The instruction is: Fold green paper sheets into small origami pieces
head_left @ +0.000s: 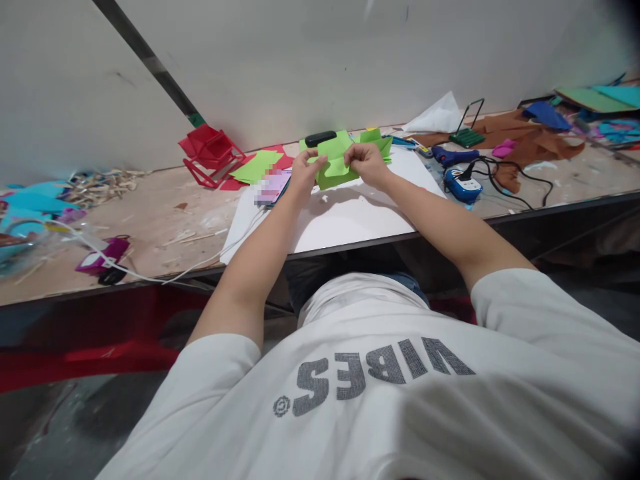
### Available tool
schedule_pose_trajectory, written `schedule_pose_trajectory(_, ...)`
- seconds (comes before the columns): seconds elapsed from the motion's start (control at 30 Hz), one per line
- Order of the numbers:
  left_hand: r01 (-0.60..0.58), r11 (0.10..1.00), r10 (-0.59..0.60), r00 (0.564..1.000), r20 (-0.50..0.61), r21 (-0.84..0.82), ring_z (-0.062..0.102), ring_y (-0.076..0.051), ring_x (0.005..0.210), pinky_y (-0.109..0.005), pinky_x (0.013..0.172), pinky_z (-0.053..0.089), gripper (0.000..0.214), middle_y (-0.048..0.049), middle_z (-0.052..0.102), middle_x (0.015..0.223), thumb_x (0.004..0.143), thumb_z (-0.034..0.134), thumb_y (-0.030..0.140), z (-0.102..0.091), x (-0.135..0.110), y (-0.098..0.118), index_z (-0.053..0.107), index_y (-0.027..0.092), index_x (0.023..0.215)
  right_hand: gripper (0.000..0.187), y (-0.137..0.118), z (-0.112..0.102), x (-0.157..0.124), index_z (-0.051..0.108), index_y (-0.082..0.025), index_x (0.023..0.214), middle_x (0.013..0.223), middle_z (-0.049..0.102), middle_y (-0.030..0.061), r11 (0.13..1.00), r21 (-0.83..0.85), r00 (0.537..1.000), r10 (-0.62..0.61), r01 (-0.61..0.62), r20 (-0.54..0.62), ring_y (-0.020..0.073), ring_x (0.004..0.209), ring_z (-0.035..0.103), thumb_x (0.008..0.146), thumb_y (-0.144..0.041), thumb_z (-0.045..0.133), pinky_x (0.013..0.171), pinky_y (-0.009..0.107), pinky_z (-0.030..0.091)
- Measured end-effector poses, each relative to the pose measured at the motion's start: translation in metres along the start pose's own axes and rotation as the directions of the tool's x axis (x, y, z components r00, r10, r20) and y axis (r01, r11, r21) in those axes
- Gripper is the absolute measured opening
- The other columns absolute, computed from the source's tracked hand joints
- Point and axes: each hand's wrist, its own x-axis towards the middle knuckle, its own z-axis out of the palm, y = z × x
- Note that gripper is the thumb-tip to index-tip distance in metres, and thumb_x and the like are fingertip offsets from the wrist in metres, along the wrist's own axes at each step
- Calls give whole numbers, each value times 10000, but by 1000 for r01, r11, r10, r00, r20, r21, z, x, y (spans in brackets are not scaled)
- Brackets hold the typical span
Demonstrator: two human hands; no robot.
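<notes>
A piece of bright green felt or paper is held up between my two hands over a white board. My left hand pinches its left side, thumb on the near face. At the right side, the bent fingers of my right hand grip the same piece. More green pieces lie just behind, with a black oblong case among them. Beside my left wrist rests a phone with a lit screen, partly blurred out.
A small red chair model stands left, near wooden sticks and a purple device with a white cable. To the right are a blue glue gun, a blue power socket with black cable, and brown scraps.
</notes>
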Motion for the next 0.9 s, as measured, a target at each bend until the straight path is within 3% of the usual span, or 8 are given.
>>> schedule_pose_trajectory(0.13, 245, 960, -232, 967, 109, -133, 924, -266, 906, -348, 758, 746, 636, -77, 893, 951, 910, 1135, 762, -1, -2, 2, 809, 234, 1048, 298, -5, 2, -3, 702, -281, 742, 798, 724, 32, 997, -71, 1000, -10, 10, -8, 221, 867, 672, 962, -215, 892, 962, 439, 670)
schedule_pose_trajectory(0.33, 276, 955, -262, 956, 131, -107, 895, -271, 812, -370, 698, 756, 398, -84, 884, 903, 813, 1161, 401, 0, -8, 7, 821, 225, 920, 288, -16, 3, -8, 691, -294, 719, 813, 729, 36, 992, -121, 999, 30, -31, -11, 271, 949, 744, 926, -181, 856, 1058, 447, 721)
schedule_pose_trajectory(0.5, 341, 929, -320, 936, 148, -142, 820, -232, 738, -374, 694, 737, 421, -29, 794, 818, 820, 1135, 427, -4, -5, 8, 755, 252, 867, 315, -4, -1, -3, 668, -310, 731, 843, 732, 48, 993, -116, 1000, 5, -7, -14, 294, 965, 706, 940, -237, 892, 1102, 504, 708)
schedule_pose_trajectory(0.6, 262, 955, -243, 960, 137, -141, 829, -224, 738, -340, 676, 686, 450, -11, 807, 850, 778, 1139, 429, -1, -4, 12, 785, 254, 994, 352, 8, -4, 5, 637, -299, 766, 844, 705, 29, 997, -79, 997, 16, -22, -71, 252, 935, 667, 963, -200, 911, 1057, 472, 689)
schedule_pose_trajectory(0.73, 80, 995, -79, 997, 7, -52, 742, -176, 624, -279, 622, 576, 640, 69, 763, 742, 775, 1162, 350, 12, -9, 21, 761, 320, 1273, 399, 16, -8, 13, 603, -298, 792, 836, 682, 13, 998, -27, 986, 58, -63, -157, 232, 919, 642, 962, -228, 957, 975, 453, 667)
schedule_pose_trajectory(0.83, 0, 1000, 2, 998, -57, 22, 621, -142, 539, -264, 586, 494, 608, 123, 642, 635, 853, 1169, 432, 19, -15, 21, 713, 335, 1243, 481, 12, -9, 14, 568, -313, 803, 789, 659, 0, 996, 5, 977, 88, -89, -193, 238, 925, 656, 960, -379, 1017, 945, 446, 646)
schedule_pose_trajectory(0.9, -28, 999, 31, 997, -74, 42, 598, -136, 533, -273, 579, 460, 561, 110, 633, 642, 888, 1163, 487, 20, -15, 18, 717, 316, 1182, 518, 6, -8, 12, 549, -319, 801, 752, 647, -11, 993, 10, 975, 117, -118, -189, 220, 922, 645, 973, -418, 1028, 955, 437, 611)
